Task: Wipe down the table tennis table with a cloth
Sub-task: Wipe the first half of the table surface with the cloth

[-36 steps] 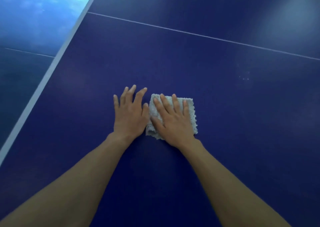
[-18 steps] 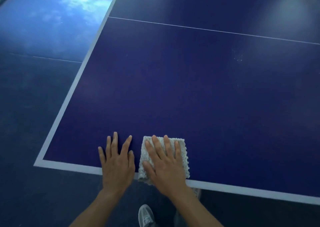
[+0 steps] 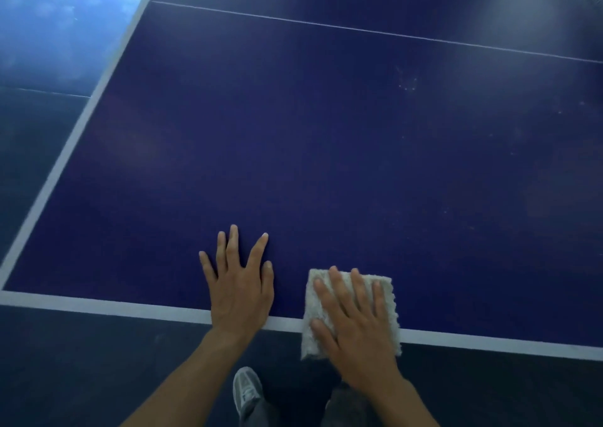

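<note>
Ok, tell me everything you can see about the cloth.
The cloth is pale, off-white, with a nubby, towel-like pile, in a rough square. It lies flat at the near edge of the table, across the white border line, its near end sticking out past the edge. The right hand presses on it, palm down with fingers straight, covering most of it. The left hand lies flat on the table beside it, not touching it.

A sports hall or games room: the dark blue counter [image 3: 326, 149] is a table tennis top, with white edge bands [image 3: 130, 309] and a thin white centre line [image 3: 359, 29]. Around it lies glossy blue sports floor [image 3: 49, 34] with its own painted line [image 3: 49, 91].
</note>
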